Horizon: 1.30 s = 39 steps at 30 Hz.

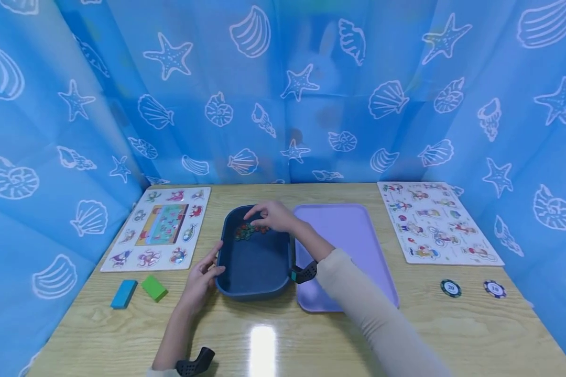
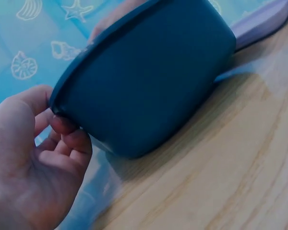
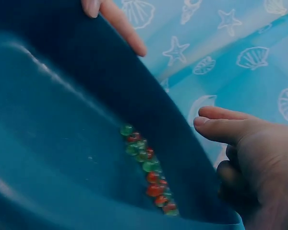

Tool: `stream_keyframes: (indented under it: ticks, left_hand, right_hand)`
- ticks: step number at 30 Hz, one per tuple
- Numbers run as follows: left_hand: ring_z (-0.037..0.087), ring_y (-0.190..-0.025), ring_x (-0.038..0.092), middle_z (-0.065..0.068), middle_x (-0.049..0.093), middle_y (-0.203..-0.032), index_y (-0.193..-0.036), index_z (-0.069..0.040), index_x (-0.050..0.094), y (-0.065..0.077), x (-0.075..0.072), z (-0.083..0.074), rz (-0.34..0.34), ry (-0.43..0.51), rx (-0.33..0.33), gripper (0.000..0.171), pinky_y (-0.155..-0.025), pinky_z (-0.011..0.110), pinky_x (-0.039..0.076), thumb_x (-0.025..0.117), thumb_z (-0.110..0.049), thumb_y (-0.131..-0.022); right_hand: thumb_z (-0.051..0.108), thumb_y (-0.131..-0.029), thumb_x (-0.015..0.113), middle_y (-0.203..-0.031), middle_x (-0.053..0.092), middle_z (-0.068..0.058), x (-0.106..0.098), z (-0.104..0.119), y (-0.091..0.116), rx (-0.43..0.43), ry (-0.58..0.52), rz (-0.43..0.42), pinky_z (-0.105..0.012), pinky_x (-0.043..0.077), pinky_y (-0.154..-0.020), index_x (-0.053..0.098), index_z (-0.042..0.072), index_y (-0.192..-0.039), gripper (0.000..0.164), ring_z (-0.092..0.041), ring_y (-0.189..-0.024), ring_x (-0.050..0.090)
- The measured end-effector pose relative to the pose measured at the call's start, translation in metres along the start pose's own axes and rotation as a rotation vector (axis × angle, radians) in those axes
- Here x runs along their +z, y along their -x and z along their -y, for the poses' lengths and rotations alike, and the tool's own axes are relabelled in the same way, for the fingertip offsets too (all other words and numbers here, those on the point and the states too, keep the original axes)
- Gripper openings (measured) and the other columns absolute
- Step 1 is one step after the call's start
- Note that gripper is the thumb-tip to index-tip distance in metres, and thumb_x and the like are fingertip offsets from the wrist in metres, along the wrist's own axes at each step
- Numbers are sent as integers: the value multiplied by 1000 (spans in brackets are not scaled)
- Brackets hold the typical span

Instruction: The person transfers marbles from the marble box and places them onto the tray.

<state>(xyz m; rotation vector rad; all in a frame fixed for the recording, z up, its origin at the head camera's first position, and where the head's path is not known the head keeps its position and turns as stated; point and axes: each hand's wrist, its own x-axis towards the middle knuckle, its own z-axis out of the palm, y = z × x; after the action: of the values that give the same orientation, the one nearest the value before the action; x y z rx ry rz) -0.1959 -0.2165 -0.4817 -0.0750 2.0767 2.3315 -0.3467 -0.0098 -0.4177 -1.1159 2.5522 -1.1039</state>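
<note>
A dark blue bin stands in the middle of the wooden table. Green and red glass beads lie clustered along its far inner wall, partly hidden by my right hand in the head view. My left hand grips the bin's left rim, fingers outside and thumb at the edge, with the curled fingers showing in the left wrist view. Over the far right part of the bin hovers my right hand, index finger and thumb extended and apart from the beads. I see nothing held in it.
A lilac tray lies right of the bin, beneath my right forearm. Picture puzzle boards lie at both sides. Blue and green blocks sit at left, and two poker chips at right.
</note>
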Motion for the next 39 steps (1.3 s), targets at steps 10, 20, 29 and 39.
stream_keyframes:
  ticks: [10,20,29,39]
  left_hand:
    - [6,-75,41,5,41,-93,-135,-15,41,1,-1,1,8,75,-4,56,-51,12,35,54,3,-83]
    - [5,-63,36,3,41,-91,-134,-17,44,-1,0,0,-1,58,-7,54,-46,13,31,56,0,-83]
    - [9,-78,37,5,38,-96,-134,-19,43,-1,0,-1,14,74,-23,54,-50,14,33,54,0,-85]
    - [8,-69,37,3,39,-90,-133,-19,44,-2,0,0,-6,45,-11,53,-49,15,32,54,0,-85]
  right_hand:
    - [17,-85,61,-68,63,-15,15,-1,-15,68,55,144,-23,35,-45,66,18,-105,21,-17,-44,47]
    - [22,-81,66,-82,63,5,27,-11,-24,97,237,234,-20,36,-52,69,24,-97,16,-7,-52,43]
    - [26,-79,68,-83,60,12,32,-17,-24,75,301,284,-22,41,-63,68,27,-89,10,-7,-67,50]
    - [25,-82,65,-74,58,5,21,-6,-20,28,261,238,-22,38,-60,67,24,-92,11,-10,-57,45]
